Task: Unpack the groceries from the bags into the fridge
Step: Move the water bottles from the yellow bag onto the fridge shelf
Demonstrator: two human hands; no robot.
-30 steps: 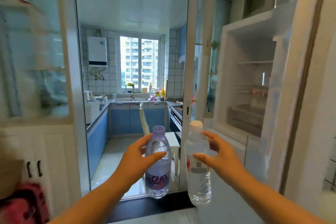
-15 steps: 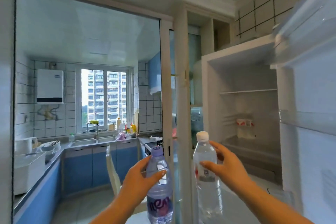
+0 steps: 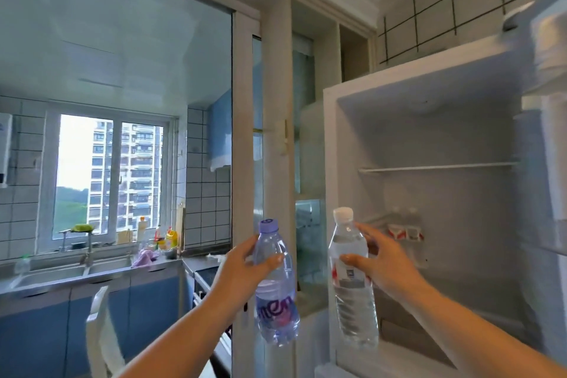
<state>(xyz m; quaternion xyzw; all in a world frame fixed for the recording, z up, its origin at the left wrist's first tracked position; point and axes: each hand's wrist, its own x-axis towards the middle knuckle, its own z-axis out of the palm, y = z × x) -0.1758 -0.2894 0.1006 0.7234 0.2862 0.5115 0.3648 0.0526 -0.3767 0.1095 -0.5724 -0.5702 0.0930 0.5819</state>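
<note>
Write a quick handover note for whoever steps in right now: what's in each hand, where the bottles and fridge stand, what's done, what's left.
Left hand: grips the purple-capped bottle around its upper body, upright.
Right hand: grips the white-capped clear bottle the same way, in front of the fridge opening.
Fridge: door open; wire shelf up high looks bare; two small bottles with red labels stand at the back, lower down.
Done: both bottles are out of the bags and at the fridge.
Left: set both inside. The bags are not in view, so what remains in them cannot be told.
</note>
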